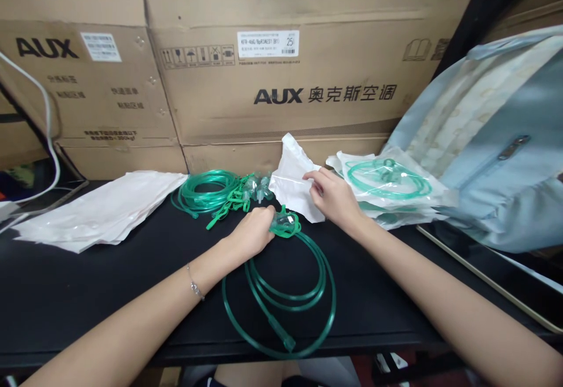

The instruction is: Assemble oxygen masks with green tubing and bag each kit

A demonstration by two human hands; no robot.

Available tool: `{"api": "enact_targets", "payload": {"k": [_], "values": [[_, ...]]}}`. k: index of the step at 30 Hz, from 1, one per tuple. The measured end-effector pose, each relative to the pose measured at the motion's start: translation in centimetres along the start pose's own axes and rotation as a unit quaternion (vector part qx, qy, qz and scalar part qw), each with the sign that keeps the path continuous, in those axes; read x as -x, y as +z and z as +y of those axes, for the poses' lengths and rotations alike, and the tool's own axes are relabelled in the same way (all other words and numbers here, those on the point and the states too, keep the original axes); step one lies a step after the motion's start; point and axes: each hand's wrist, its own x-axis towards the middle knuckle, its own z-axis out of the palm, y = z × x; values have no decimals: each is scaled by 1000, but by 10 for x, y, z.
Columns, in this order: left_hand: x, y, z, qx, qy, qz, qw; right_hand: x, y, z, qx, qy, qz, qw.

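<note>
My left hand (253, 230) is closed round a clear oxygen mask (285, 223) with a green strap and edge. From it a coil of green tubing (328, 299) hangs in loops over the front of the table, its connector end (288, 340) lowest. My right hand (332, 196) has its fingers bent against a white paper-and-film pouch (292, 170), which stands up behind the mask. Fingertips of the right hand are partly hidden by the pouch and hand. Just behind my left hand lie more clear masks (259, 186) with green straps (233, 199).
Coiled green tubing (206, 187) lies left of the masks. Flat white pouches (105, 208) are stacked at the left. Bagged mask sets (389, 179) pile up at the right. A tablet-like device (492, 275), a light blue bag (505, 158) and large cardboard boxes (211, 99) border the black table (145, 293).
</note>
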Motion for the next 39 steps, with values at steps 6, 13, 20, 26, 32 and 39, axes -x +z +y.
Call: {"api": "enact_targets", "payload": {"k": [6, 13, 20, 26, 32, 39], "values": [[0, -8, -8, 16, 49, 0, 999, -2, 0, 2, -9, 8, 9, 1000], [5, -30, -20, 140, 174, 65, 973, 1, 13, 6, 13, 37, 3, 999], [0, -21, -19, 169, 97, 180, 964, 3, 15, -9, -72, 75, -27, 994], [-3, -4, -18, 96, 65, 193, 974, -13, 8, -17, -110, 134, 0, 985], [-4, 1, -19, 98, 27, 230, 968, -28, -3, -37, -129, 103, 23, 986], [-7, -11, -22, 146, -122, 270, 944, -27, -14, -72, -178, 56, -69, 980]]}}
